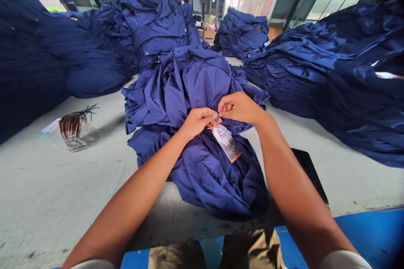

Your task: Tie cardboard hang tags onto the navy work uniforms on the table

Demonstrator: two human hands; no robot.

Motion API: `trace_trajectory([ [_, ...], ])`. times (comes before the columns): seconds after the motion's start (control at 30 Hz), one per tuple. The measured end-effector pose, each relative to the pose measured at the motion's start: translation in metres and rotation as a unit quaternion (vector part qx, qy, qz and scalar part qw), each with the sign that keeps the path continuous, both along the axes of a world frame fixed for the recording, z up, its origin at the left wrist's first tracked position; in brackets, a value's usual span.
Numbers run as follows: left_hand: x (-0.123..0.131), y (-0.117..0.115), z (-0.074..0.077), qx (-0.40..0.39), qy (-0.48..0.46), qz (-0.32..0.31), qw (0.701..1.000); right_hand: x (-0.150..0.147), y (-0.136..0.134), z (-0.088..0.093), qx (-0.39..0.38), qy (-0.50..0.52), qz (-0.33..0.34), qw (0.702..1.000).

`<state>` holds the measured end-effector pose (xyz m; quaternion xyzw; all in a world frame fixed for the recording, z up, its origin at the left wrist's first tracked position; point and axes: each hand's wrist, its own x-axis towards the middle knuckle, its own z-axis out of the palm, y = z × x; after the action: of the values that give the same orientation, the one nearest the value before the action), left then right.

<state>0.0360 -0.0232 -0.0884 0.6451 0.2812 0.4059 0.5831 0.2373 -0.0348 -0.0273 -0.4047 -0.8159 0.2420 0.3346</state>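
Pinched between fingers of left hand [198, 121] and right hand [240, 107], tips pressed close: thin dark cord [217, 118] of white-and-brown rectangular paper hang tag [226, 143], hanging against crumpled navy-blue cloth garment [214, 180] on dark grey surface [164, 214]. Cord short, tag clear of folds.

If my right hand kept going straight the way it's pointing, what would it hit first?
The right hand would likely meet the hang tag's thin cord first, right at its fingertips, then the left hand just beyond; depth is hard to judge.
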Motion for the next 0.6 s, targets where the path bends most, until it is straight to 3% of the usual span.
trace_trajectory([
  [0.6,0.0035,-0.0006,0.0007,-0.001,0.015,0.028,0.999,-0.0005,0.0020,-0.0078,0.006,-0.029,0.009,1.000],
])
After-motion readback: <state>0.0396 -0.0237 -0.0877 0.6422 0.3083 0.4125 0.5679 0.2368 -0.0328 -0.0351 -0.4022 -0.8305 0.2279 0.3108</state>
